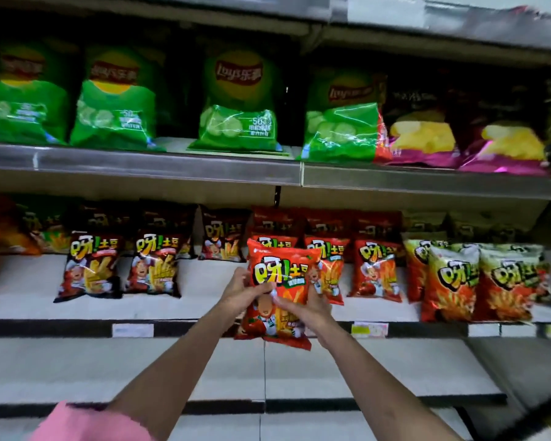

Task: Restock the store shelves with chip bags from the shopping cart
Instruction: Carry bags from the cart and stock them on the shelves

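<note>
- Both hands, left hand & right hand, grip red chip bag at shelf.
- Next, prob: stand it w/ red bags.

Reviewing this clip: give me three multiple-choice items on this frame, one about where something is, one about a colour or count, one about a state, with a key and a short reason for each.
1. Where is the red crinkly chip bag held by both hands?
A. In front of the middle shelf
B. On the top shelf
C. In a cart

2. What main colour are the large glossy bags at the left of the upper shelf?
A. Blue
B. Green
C. White

3. How do the left hand and right hand stand?
A. Both hang idle
B. One points
C. Both grip the red bag

Key: 1 A, it overlaps the row of matching red bags there; 2 B, the fronts are green; 3 C, fingers curl round its edges.
</note>
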`<state>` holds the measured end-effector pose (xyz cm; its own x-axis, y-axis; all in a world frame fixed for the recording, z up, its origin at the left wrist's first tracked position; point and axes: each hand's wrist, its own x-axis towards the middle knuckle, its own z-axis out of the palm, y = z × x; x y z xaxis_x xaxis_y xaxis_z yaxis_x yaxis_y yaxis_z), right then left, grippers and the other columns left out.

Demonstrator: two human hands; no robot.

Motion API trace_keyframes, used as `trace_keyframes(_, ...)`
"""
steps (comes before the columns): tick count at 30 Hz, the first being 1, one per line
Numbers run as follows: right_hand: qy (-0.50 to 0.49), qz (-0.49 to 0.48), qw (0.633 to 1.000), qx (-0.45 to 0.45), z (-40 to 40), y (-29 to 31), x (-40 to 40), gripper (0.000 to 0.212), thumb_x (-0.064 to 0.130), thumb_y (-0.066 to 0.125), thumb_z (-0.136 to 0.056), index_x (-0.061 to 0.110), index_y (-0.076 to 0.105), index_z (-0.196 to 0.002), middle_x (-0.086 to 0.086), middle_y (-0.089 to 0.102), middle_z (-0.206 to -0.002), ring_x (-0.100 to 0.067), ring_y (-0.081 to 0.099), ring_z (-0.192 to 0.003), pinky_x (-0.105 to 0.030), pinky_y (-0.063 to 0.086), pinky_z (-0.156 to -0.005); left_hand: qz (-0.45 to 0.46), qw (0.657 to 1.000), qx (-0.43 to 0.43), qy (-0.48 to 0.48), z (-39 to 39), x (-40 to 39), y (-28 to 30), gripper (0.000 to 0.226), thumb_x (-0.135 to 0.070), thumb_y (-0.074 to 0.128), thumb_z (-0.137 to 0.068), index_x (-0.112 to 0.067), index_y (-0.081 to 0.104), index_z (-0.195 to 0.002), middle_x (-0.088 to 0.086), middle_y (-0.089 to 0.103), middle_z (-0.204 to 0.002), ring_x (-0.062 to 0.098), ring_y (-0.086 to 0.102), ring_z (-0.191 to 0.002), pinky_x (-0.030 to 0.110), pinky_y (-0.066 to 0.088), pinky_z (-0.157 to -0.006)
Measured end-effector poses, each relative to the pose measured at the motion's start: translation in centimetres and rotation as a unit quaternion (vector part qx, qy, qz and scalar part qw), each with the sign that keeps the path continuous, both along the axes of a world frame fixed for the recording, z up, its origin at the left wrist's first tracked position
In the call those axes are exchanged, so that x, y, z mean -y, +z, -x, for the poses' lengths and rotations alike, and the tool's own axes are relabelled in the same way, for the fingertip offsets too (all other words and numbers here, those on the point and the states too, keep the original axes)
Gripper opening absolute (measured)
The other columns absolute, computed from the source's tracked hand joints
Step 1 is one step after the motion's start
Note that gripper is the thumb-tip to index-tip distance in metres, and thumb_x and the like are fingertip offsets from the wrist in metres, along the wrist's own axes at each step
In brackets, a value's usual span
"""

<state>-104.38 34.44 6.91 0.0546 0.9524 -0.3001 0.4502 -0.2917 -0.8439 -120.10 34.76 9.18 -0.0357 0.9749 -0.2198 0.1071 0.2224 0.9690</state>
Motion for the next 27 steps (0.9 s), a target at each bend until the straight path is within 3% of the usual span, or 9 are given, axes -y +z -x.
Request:
trace_keyframes(3, 0.025, -0.018, 0.999, -0.012, -0.9, 0.6, -2.9, 0.093, 0.067, 0.076, -0.059, 0.025, 0.043, -0.136, -0.002, 0.045, -0.139, -0.029, 0.037, -0.136, -0.045, 0.034, -0.111, -0.023, 0.999, 0.000, 0.040, -1.0, -2.2, 0.3, 0.051, -0.016, 0.077, -0.078, -0.012, 0.046, -0.118, 0.007, 0.061, -0.110, 0.016, 0.058, -0.093, 0.019, 0.046, -0.066)
trace_keyframes(7, 0.040, -0.027, 0.998, -0.048, -1.4, -0.5, -6.6, 0.086, 0.053, 0.080, -0.064, 0.020, 0.043, -0.134, -0.001, 0.054, -0.132, -0.023, 0.050, -0.123, -0.044, 0.044, -0.103, -0.022, 0.995, -0.021, 0.094, -2.1, -4.1, -0.8, 0.056, -0.020, 0.077, -0.079, -0.014, 0.048, -0.126, 0.009, 0.064, -0.112, 0.021, 0.060, -0.099, 0.031, 0.050, -0.082)
trace_keyframes(10, 0.054, -0.014, 0.997, -0.061, -1.2, -1.3, -7.9, 0.064, 0.028, 0.076, -0.080, 0.014, 0.041, -0.132, 0.003, 0.054, -0.125, -0.013, 0.051, -0.113, -0.029, 0.042, -0.097, -0.004, 0.987, -0.067, 0.149, -2.0, -4.9, -2.3, 0.056, -0.024, 0.077, -0.079, -0.015, 0.051, -0.128, 0.007, 0.063, -0.115, 0.024, 0.060, -0.108, 0.040, 0.049, -0.096)
trace_keyframes(14, 0.059, 0.015, 0.997, -0.041, -0.8, -3.4, -8.5, 0.050, 0.020, 0.070, -0.086, 0.014, 0.044, -0.128, -0.004, 0.060, -0.127, -0.022, 0.056, -0.118, -0.035, 0.044, -0.101, 0.038, 0.976, -0.102, 0.186, -2.0, -5.5, -4.2, 0.050, -0.023, 0.074, -0.082, -0.011, 0.054, -0.126, 0.001, 0.063, -0.112, 0.021, 0.060, -0.104, 0.033, 0.048, -0.094)
trace_keyframes(17, 0.070, 0.029, 0.997, -0.010, -1.0, -4.8, -8.9, 0.034, 0.020, 0.067, -0.087, 0.019, 0.045, -0.113, -0.006, 0.063, -0.121, -0.025, 0.059, -0.114, -0.039, 0.046, -0.100, 0.051, 0.973, -0.137, 0.176, -2.3, -5.8, -4.6, 0.052, -0.026, 0.073, -0.083, -0.010, 0.051, -0.128, 0.007, 0.062, -0.123, 0.026, 0.058, -0.113, 0.037, 0.047, -0.098)
trace_keyframes(20, 0.069, 0.034, 0.997, 0.002, -1.0, -5.7, -8.6, 0.034, 0.026, 0.070, -0.085, 0.013, 0.049, -0.108, -0.005, 0.066, -0.115, -0.023, 0.062, -0.108, -0.040, 0.048, -0.098, 0.051, 0.975, -0.140, 0.165, -2.1, -5.6, -4.6, 0.055, -0.029, 0.071, -0.084, -0.012, 0.048, -0.131, 0.008, 0.061, -0.125, 0.026, 0.058, -0.114, 0.039, 0.047, -0.100)
trace_keyframes(24, 0.038, 0.025, 0.999, 0.017, -0.7, -6.6, -8.3, 0.063, 0.035, 0.078, -0.072, 0.008, 0.044, -0.117, -0.011, 0.059, -0.118, -0.028, 0.059, -0.110, -0.041, 0.048, -0.098, 0.048, 0.978, -0.117, 0.167, -1.8, -4.7, -4.4, 0.060, -0.024, 0.070, -0.086, -0.009, 0.040, -0.136, 0.004, 0.057, -0.122, 0.026, 0.053, -0.120, 0.037, 0.043, -0.102)
trace_keyframes(27, 0.019, 0.012, 0.999, 0.031, -0.1, -3.7, -6.6, 0.050, 0.025, 0.075, -0.079, 0.005, 0.043, -0.112, -0.012, 0.050, -0.119, -0.028, 0.053, -0.112, -0.037, 0.046, -0.097, 0.034, 0.977, -0.104, 0.184, -1.0, -3.7, -3.8, 0.058, -0.025, 0.068, -0.087, -0.006, 0.041, -0.134, 0.011, 0.052, -0.134, 0.027, 0.050, -0.124, 0.033, 0.041, -0.101)
